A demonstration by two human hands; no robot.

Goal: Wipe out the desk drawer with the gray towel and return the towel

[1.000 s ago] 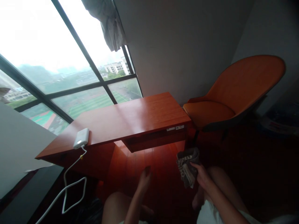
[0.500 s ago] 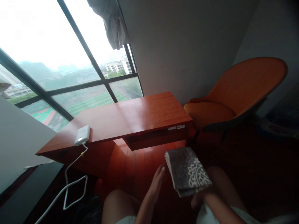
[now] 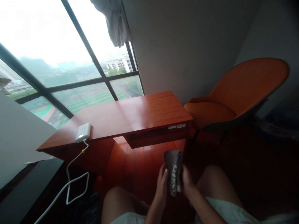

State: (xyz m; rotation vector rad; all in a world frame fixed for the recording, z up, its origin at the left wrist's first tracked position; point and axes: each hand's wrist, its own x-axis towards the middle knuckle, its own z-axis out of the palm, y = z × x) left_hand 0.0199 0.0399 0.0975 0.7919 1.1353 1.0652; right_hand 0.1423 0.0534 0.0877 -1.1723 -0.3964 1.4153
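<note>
A folded dark grey cloth (image 3: 173, 169) with a cream pattern, like a towel, is held upright between my two hands, above the floor and in front of my knees. Its narrow side faces me. My left hand (image 3: 163, 179) grips it from the left, thumb toward me. From the right, my right hand (image 3: 187, 180) closes on it; most of those fingers are hidden behind the cloth.
A reddish wooden desk (image 3: 130, 116) stands ahead under the window. On its left end lies a white power bank (image 3: 83, 132) with a white cable (image 3: 70, 166) running down to the lower left. An orange chair (image 3: 247, 87) stands at the right.
The cloth has turned from its broad patterned face to a narrow side and looks folded smaller. My left hand, apart from it before, now grips it. My right hand has moved to its right side.
</note>
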